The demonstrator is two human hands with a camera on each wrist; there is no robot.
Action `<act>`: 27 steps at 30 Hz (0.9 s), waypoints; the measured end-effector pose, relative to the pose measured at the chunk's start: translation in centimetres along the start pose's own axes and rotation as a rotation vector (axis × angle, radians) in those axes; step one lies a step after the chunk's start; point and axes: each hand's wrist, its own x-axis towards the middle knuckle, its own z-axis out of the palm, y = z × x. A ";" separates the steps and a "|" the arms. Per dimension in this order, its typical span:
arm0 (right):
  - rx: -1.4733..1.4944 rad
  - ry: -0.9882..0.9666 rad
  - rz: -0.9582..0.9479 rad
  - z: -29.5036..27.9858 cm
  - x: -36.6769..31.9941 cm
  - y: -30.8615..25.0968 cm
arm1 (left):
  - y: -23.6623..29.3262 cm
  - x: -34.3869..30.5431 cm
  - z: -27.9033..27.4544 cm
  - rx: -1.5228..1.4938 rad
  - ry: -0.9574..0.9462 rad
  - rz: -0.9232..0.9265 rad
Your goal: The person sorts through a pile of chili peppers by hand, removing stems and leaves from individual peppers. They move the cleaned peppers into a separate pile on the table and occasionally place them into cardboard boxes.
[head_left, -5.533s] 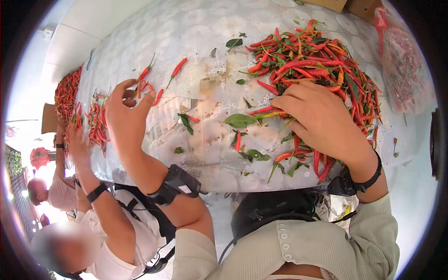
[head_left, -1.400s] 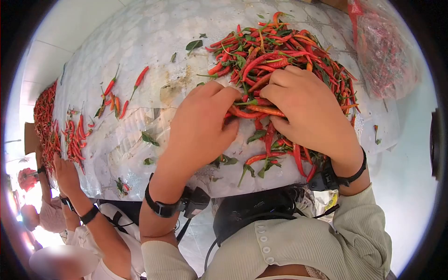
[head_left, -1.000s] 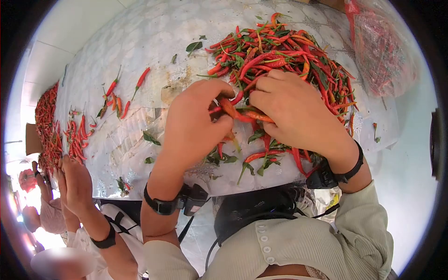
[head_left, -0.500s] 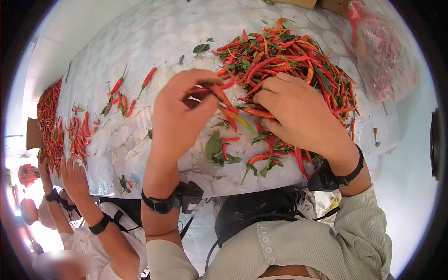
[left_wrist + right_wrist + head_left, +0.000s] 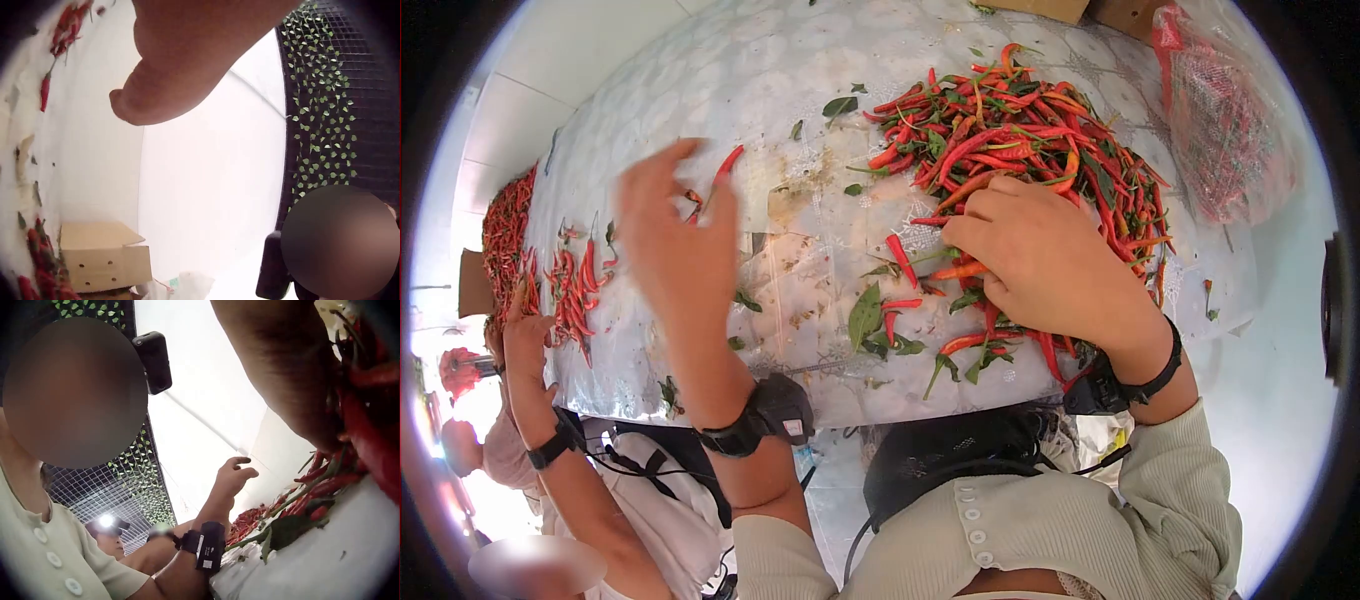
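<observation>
In the head view, my left hand (image 5: 680,240) is blurred over the left part of the table, thumb and fingers apart, with nothing visible between them. A red chili (image 5: 728,163) lies beside its fingertips; others below are mostly hidden. The right wrist view shows the same left hand (image 5: 234,477) raised, thumb apart from the fingers. My right hand (image 5: 1040,240) rests at the near left side of a large pile of red chilies (image 5: 1020,135), its curled fingers holding an orange chili (image 5: 960,270) whose end sticks out. The hand hides the rest of it.
Loose leaves (image 5: 865,318) and several chilies are scattered over the plastic-covered table (image 5: 800,350). A clear bag of chilies (image 5: 1230,140) lies at the right. Another person's hand (image 5: 525,345) works at the left near a further chili pile (image 5: 508,230). Cardboard boxes (image 5: 1040,8) stand at the back.
My left hand has carried several chilies away from the large pile to the left, and its fingers are now apart. My right hand stays at the pile.
</observation>
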 end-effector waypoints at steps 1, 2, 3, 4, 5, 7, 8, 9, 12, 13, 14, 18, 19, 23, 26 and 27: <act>0.000 0.010 0.005 0.1 0.0 0.0 | 1.0 -0.6 0.3 -0.192 -0.222 -0.030; 0.000 0.021 0.010 0.2 0.0 0.0 | 1.9 -1.1 0.6 -0.384 -0.445 -0.060; 0.000 0.030 0.015 0.3 0.0 0.1 | 2.4 -1.4 1.1 -0.413 -0.548 0.137; -0.005 0.033 0.032 0.1 0.0 0.1 | 2.8 -1.6 1.6 -0.438 -0.649 0.335; -0.010 0.035 0.048 -0.2 0.1 0.1 | 3.3 -2.1 2.0 -0.417 -0.676 0.359; -0.009 0.063 0.051 -0.2 0.2 0.1 | 3.9 -3.0 2.6 -0.374 -0.733 0.405; -0.005 0.089 0.037 -0.1 0.2 0.2 | 3.9 -3.0 2.7 -0.388 -0.756 0.405; -0.002 0.114 0.022 0.0 0.3 0.3 | 3.8 -2.9 2.8 -0.402 -0.778 0.406; -0.001 0.098 0.089 0.0 0.4 0.2 | 3.6 -2.6 2.7 -0.407 -0.796 0.424; 0.023 0.135 0.097 0.0 0.4 0.2 | 3.5 -2.6 2.6 -0.400 -0.795 0.432; 0.048 0.174 0.104 0.1 0.4 0.1 | 3.4 -2.6 2.6 -0.396 -0.787 0.413; 0.164 0.303 0.137 0.2 0.9 0.3 | 4.3 -2.6 2.3 -0.562 -0.808 0.144; 0.217 0.327 0.142 0.1 1.0 0.2 | 4.8 -2.6 2.2 -0.646 -0.822 0.027; 0.346 0.414 0.110 0.0 1.5 0.3 | 6.2 -3.3 2.9 -1.040 -0.941 -0.306; 0.364 0.388 0.095 0.4 1.7 0.5 | 7.3 -3.9 3.6 -1.219 -0.916 -0.382; 0.368 0.364 0.097 0.5 1.7 0.5 | 7.3 -4.0 4.2 -1.246 -0.884 -0.337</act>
